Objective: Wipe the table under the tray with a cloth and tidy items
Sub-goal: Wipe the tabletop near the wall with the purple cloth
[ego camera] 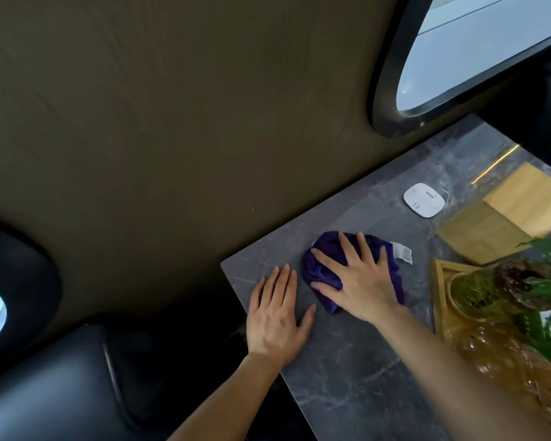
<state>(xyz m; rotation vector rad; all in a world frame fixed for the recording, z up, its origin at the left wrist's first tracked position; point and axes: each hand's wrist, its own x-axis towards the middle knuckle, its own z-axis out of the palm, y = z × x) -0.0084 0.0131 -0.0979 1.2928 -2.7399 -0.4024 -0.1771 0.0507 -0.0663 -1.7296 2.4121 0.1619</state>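
Observation:
A purple cloth (323, 268) with a white label lies bunched on the grey marble table (347, 361). My right hand (360, 281) presses flat on top of the cloth, fingers spread. To its left, my left hand (275, 316) rests flat on the bare tabletop near the table's left edge, holding nothing. A wooden tray (439, 300) sits at the right, carrying a glass vase (477, 291) with a green plant and amber glassware (516, 370).
A white square device (423, 200) lies on the table beyond the cloth. Yellow wooden boards (506, 214) lie at the far right. A dark wall runs along the table's far-left side, with an oval window (477, 49) above. A black seat (61, 386) is at the lower left.

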